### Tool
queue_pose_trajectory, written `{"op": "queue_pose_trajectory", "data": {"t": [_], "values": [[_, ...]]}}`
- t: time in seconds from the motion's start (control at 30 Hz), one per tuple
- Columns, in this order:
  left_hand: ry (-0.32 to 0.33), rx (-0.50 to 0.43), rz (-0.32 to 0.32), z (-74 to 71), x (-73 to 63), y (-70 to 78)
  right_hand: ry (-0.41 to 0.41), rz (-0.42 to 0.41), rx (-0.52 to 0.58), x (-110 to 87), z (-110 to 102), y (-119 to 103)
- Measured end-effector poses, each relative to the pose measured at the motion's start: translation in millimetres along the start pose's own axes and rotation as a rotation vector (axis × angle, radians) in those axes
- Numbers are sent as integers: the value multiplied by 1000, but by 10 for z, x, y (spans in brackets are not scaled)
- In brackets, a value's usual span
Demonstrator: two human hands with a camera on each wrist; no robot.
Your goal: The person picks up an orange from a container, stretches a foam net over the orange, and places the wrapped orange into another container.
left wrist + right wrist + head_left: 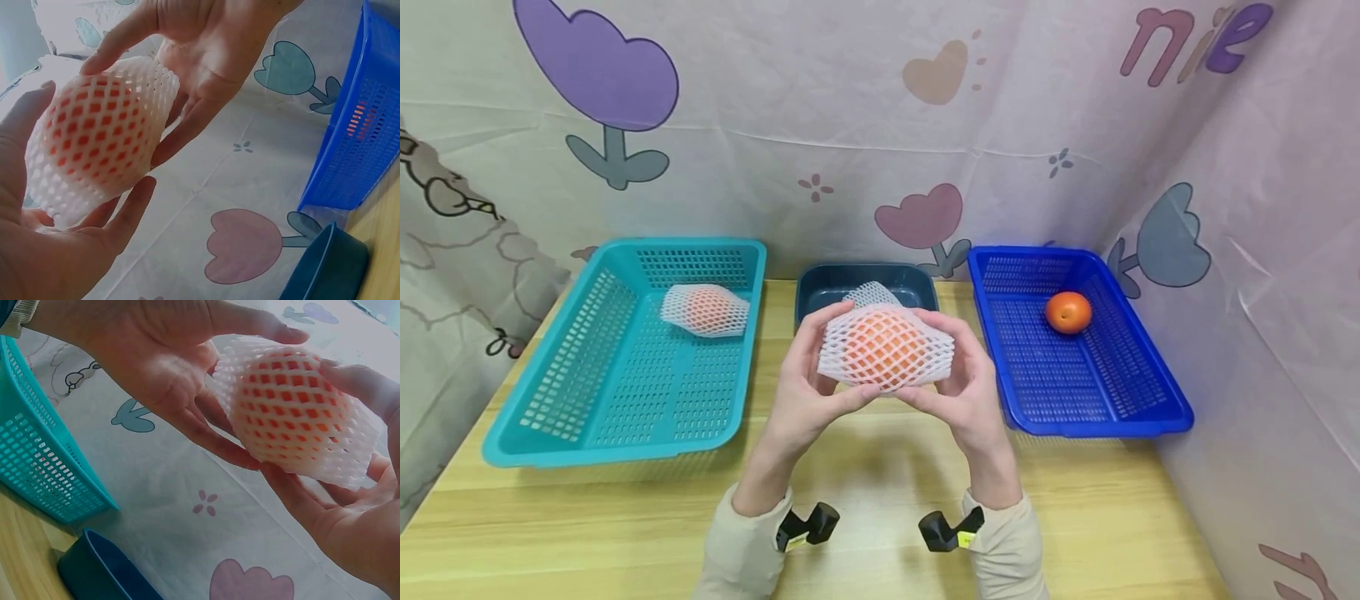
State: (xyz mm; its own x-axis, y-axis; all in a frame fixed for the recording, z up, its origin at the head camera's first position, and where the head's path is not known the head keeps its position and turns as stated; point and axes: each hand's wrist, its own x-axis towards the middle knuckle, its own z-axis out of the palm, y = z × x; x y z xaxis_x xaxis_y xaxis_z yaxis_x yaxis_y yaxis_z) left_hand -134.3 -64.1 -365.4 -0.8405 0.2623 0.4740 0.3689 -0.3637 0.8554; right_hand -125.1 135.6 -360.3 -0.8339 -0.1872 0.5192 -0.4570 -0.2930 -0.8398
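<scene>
Both hands hold up one orange-red fruit (pixel 886 348) wrapped in a white foam net sleeve (pixel 940 354), raised above the table's middle. My left hand (pixel 805 392) grips its left end, thumb on the near side and fingers behind. On the right end, my right hand (pixel 966 387) grips it the same way. In the left wrist view the netted fruit (pixel 94 128) shows orange through the mesh, and the sleeve's ends jut past it. The right wrist view shows the thumbs and fingers of both hands around the net (pixel 294 412).
A turquoise basket (pixel 617 450) at left holds another netted fruit (pixel 706 311). At right, a blue basket (pixel 1097 429) holds a bare orange-red fruit (pixel 1068 312). Behind the hands stands a small dark teal bin (pixel 805 287) with a white foam net (pixel 872 294) in it. A printed curtain hangs behind.
</scene>
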Motion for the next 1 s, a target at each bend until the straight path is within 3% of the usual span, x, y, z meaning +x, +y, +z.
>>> {"op": "queue_pose_trajectory", "data": {"t": [0.27, 0.63, 1.0], "values": [[-6, 18, 18, 5, 0, 10, -41, -47, -4, -1, -5, -6], [-65, 77, 120, 9, 4, 27, -28, -33, -57, -16, -9, 0], [-11, 73, 185, 22, 4, 60, 1, -4, -56, -47, -35, 24]]}}
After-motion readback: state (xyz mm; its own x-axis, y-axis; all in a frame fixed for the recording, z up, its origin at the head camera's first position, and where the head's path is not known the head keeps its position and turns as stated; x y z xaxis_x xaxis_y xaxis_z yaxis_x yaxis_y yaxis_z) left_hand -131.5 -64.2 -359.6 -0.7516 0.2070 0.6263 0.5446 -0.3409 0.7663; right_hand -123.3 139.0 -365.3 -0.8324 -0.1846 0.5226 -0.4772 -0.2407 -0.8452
